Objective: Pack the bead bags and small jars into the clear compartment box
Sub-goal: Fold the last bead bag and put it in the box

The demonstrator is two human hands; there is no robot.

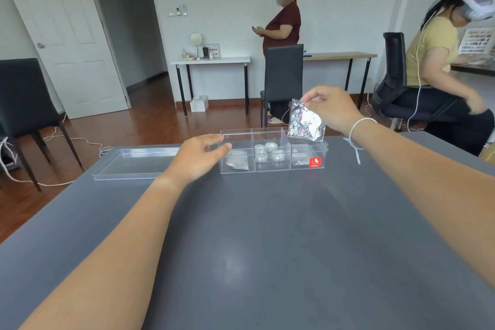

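Right hand (pixel 330 107) pinches a bead bag (pixel 306 123) above the compartment box (pixel 272 151); left hand (pixel 199 155) rests loose and empty at its left end.

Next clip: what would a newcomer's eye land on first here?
Likely the crinkly bead bag, pinched by the right hand and hanging above the right end of the clear compartment box on the grey table. Next, the small jars clustered in its middle compartment, with the left hand at the box's left end.
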